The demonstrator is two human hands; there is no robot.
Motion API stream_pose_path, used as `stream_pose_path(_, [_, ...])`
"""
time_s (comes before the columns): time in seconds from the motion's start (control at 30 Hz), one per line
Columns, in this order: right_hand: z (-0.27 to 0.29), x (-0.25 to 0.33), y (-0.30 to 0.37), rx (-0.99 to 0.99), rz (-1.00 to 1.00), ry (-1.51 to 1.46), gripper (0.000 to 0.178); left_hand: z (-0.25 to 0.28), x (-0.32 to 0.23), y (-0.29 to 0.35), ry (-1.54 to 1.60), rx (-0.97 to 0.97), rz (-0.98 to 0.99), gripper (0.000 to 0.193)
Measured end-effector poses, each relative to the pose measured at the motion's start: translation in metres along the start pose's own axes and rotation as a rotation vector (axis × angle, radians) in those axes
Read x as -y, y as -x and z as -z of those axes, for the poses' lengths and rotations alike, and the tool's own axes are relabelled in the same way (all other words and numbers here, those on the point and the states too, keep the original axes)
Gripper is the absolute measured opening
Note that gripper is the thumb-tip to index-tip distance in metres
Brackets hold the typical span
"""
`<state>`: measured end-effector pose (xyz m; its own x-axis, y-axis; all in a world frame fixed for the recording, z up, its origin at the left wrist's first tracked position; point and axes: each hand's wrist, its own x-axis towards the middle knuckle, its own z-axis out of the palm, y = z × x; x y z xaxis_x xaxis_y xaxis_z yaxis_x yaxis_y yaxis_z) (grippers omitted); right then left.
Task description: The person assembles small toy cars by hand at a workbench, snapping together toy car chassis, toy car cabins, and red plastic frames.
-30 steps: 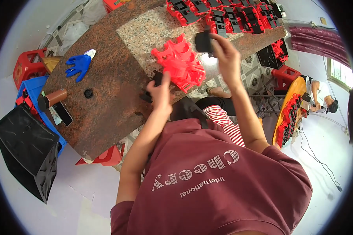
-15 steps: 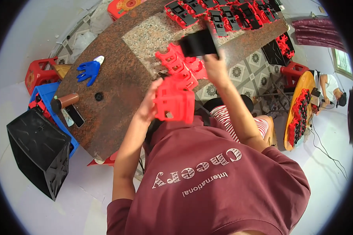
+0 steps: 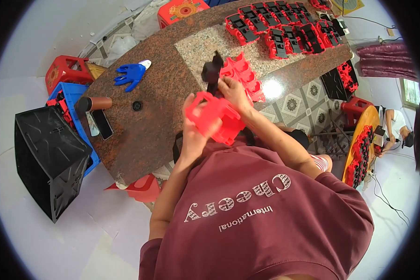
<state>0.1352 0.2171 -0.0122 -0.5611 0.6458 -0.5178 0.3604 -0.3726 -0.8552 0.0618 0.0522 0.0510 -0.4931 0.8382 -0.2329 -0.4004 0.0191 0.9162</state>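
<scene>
My left hand (image 3: 192,140) is wrapped round a hollow red plastic frame (image 3: 228,125), held up in front of my chest. In my right hand (image 3: 236,96), just beyond the frame, is a black plastic part (image 3: 212,71), seen tilted with a bulky block toward the left. The black part's lower end comes close to the frame's upper edge; whether they touch I cannot tell. Behind my right hand, more red plastic frames (image 3: 242,73) lie on the stone table (image 3: 158,112). Some of my right fingers are hidden.
Red-and-black assembled pieces (image 3: 280,30) stand in rows at the table's far right. On the left lie a blue glove (image 3: 131,76), a black round cap (image 3: 136,106), a brown bottle (image 3: 100,103) and a phone (image 3: 102,125). A black crate (image 3: 51,154) leans beside a blue crate (image 3: 74,95). Another person (image 3: 394,123) sits far right.
My right hand has brought the black part leftward, close to the red frame, and turned its broad flat face away. The red frame has tilted in my left hand. The whole view has shifted.
</scene>
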Motion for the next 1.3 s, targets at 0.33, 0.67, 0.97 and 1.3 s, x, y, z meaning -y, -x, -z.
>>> stream_pose_path(0.33, [-0.005,0.117,0.089,-0.364,1.060,0.789,0.027,0.040,-0.010,-0.046,0.507,-0.352,0.043,0.049])
stream_pose_path(0.67, [-0.019,0.097,0.091,-0.387,0.985,0.863,0.031,0.034,-0.028,-0.041,0.478,-0.305,-0.013,0.054])
stream_pose_path(0.97, [-0.020,0.094,0.093,-0.401,0.976,0.863,0.032,0.017,-0.039,-0.036,0.429,-0.141,-0.114,0.052])
stream_pose_path(1.3, [-0.016,0.103,0.095,-0.335,1.051,0.918,0.031,0.020,-0.025,-0.041,0.345,-0.190,-0.214,0.056])
